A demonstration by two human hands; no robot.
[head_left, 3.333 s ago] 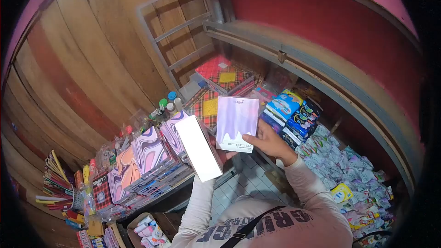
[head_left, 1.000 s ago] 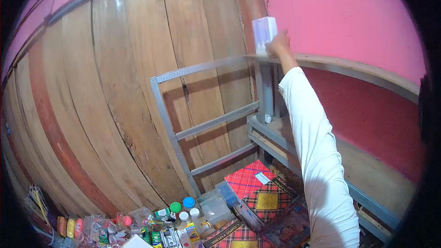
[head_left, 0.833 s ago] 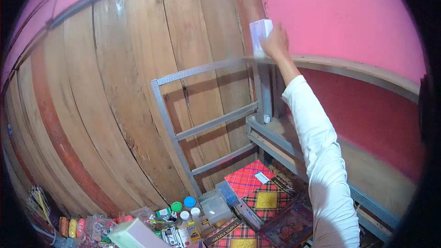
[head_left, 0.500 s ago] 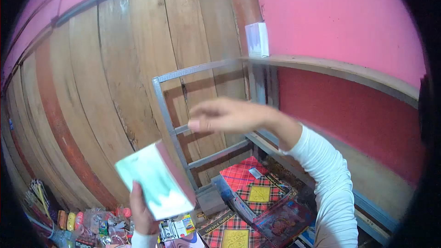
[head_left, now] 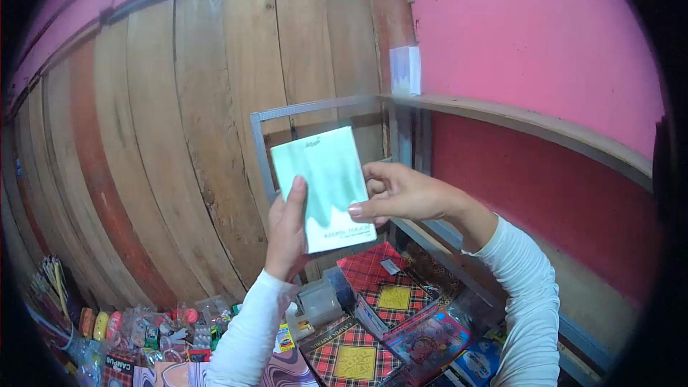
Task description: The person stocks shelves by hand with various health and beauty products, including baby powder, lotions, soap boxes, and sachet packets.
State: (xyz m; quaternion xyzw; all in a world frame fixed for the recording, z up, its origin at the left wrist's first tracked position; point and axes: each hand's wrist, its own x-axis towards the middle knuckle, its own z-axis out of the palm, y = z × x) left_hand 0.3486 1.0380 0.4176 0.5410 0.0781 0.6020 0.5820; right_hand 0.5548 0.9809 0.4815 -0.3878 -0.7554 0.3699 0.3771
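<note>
A pale green notebook (head_left: pixel 322 186), thick like a block, is held up in front of me with its green and white cover facing me. Small dark print shows at its top, and larger lettering, upside down, at the bottom. My left hand (head_left: pixel 288 226) grips its left edge, thumb on the cover and fingers behind. At the right edge, my right hand (head_left: pixel 408 193) presses its thumb on the lower cover with bent fingers at the side. Both of my arms wear white sleeves.
A similar white and purple block (head_left: pixel 405 72) stands on the wooden ledge (head_left: pixel 530 118) at the corner. Below are a grey metal frame (head_left: pixel 261 150), red plaid boxes (head_left: pixel 356 362), a clear plastic container (head_left: pixel 319 301) and several small packaged goods (head_left: pixel 172 333). Plank and pink walls rise behind.
My left hand has raised the notebook up and to the right, turning it more upright. My right hand, apart from it before, has come down and right onto its right edge.
</note>
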